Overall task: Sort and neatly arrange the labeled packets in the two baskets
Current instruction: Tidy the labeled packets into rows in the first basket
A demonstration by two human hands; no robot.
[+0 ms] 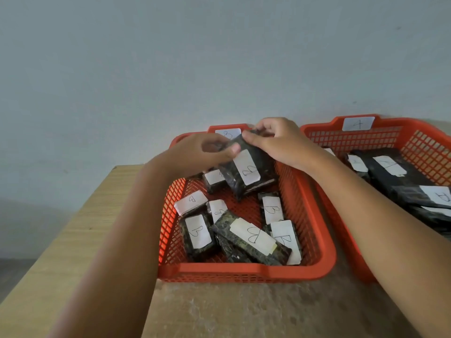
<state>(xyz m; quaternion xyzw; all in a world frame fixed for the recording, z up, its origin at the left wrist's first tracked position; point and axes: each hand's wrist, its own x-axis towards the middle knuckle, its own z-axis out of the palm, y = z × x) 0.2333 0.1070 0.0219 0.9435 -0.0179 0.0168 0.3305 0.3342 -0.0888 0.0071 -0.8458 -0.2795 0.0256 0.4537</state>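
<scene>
- Both hands pinch one B packet (246, 170): left hand (207, 152) on its upper left edge, right hand (275, 140) over the top end.
- It's held tilted above the far end of the B basket (244, 270), long axis running away from me, label up.
- Other B packets (252, 236) lie jumbled below, so I'd guess it goes down straight ahead.
- A basket (427, 142) with A packets (390, 165) sits just beside, right, on the surface (73, 240).
</scene>
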